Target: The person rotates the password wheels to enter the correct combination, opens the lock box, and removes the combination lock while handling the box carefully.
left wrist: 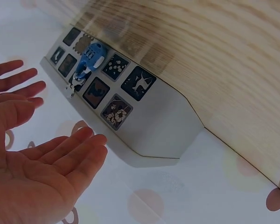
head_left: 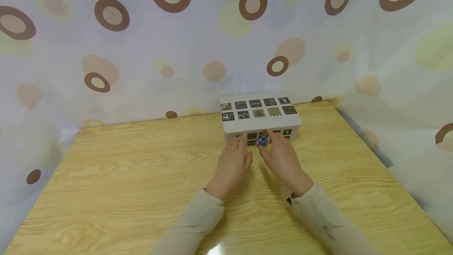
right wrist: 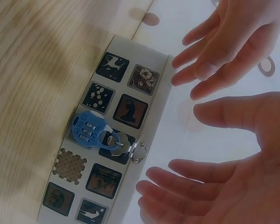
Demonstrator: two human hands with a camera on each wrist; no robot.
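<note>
A white box (head_left: 262, 122) printed with square pictures stands at the back of the table. From a metal clasp (right wrist: 126, 148) on its front hangs a blue combination padlock (right wrist: 89, 129) with three number dials. In the head view my left hand (head_left: 231, 164) is before the box, left of the padlock, with its fingers extended toward the lid edge. My right hand (head_left: 284, 162) mirrors it on the other side. Both wrist views show straight fingers on the left hand (left wrist: 60, 172) and the right hand (right wrist: 205, 186), with nothing in either palm.
The wood-grain table (head_left: 134, 184) extends to both sides of the box. Behind it and at its sides hangs a white curtain (head_left: 191, 46) with brown, peach and green circles, close to the back of the box.
</note>
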